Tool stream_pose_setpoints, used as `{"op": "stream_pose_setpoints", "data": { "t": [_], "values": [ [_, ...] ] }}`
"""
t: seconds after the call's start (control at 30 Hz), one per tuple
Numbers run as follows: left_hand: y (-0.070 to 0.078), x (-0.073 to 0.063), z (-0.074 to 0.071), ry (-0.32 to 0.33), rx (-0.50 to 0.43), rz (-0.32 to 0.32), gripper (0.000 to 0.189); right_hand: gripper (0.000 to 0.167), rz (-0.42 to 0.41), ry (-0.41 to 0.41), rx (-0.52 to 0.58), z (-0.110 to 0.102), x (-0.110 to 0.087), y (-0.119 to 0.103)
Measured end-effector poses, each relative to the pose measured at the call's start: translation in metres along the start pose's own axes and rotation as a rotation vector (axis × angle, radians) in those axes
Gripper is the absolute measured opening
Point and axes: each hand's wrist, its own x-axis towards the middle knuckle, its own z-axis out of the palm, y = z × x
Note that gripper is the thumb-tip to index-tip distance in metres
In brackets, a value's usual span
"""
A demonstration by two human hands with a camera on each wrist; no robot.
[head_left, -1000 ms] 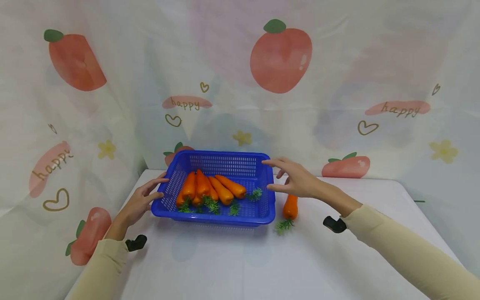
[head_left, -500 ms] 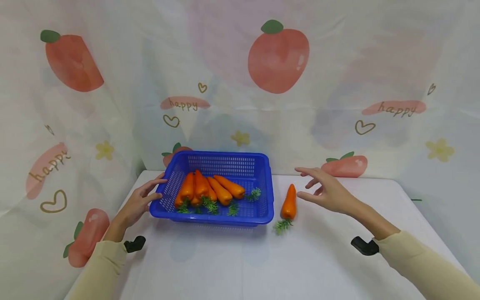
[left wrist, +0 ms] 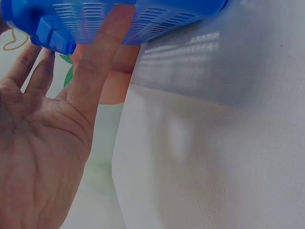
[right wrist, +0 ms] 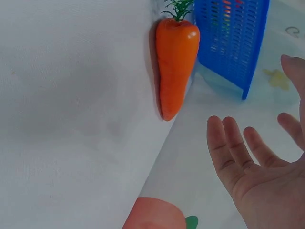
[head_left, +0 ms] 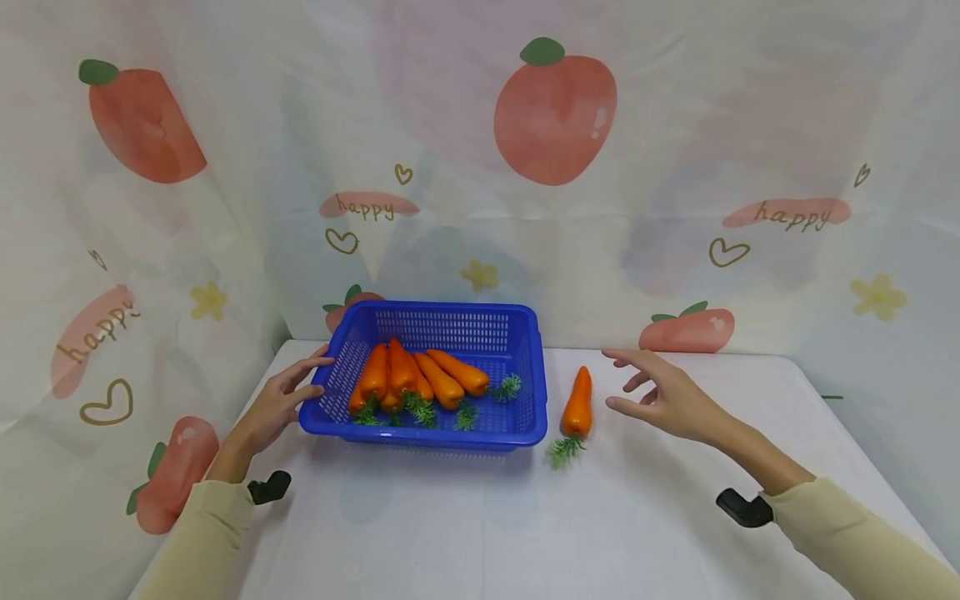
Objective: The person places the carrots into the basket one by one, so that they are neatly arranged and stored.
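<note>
A blue plastic basket (head_left: 435,439) stands on the white table, holding several orange carrots (head_left: 442,385) with green tops. At its left side is my left hand (head_left: 273,408), fingers and thumb extended and touching the rim. The left wrist view shows that thumb (left wrist: 102,57) lying straight against the slotted wall. One more carrot (head_left: 577,408) lies on the cloth just right of the basket, its leafy end towards me. Right of this carrot, my right hand (head_left: 667,396) hovers with relaxed, parted fingers and nothing in them. The right wrist view shows its palm (right wrist: 271,191) apart from the carrot.
A white cloth (head_left: 480,533) covers the table. Behind and to the left hangs a pale fabric backdrop (head_left: 450,100) printed with fruit, hearts and writing. Black wrist mounts (head_left: 744,507) stick out at both sleeves. The basket's far side is close to the backdrop.
My right hand has moved away from the basket's right rim, to the right and past the loose carrot, which now shows whole. The left hand and basket have stayed in place.
</note>
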Motion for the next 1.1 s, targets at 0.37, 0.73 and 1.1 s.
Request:
{"op": "stream_pose_setpoints", "data": {
  "t": [0.37, 0.73, 1.1],
  "values": [
    [0.000, -0.001, -0.001, 0.001, -0.001, 0.001, 0.056, 0.071, 0.000, -0.004, 0.017, 0.004, 0.003, 0.002],
    [-0.002, 0.001, -0.001, -0.005, -0.011, -0.001, 0.054, 0.070, 0.115, -0.042, 0.088, 0.022, 0.014, 0.009],
    [0.000, 0.002, -0.001, -0.009, -0.009, -0.005, 0.053, 0.070, 0.301, -0.090, 0.261, 0.045, 0.025, 0.022]
  ]
}}
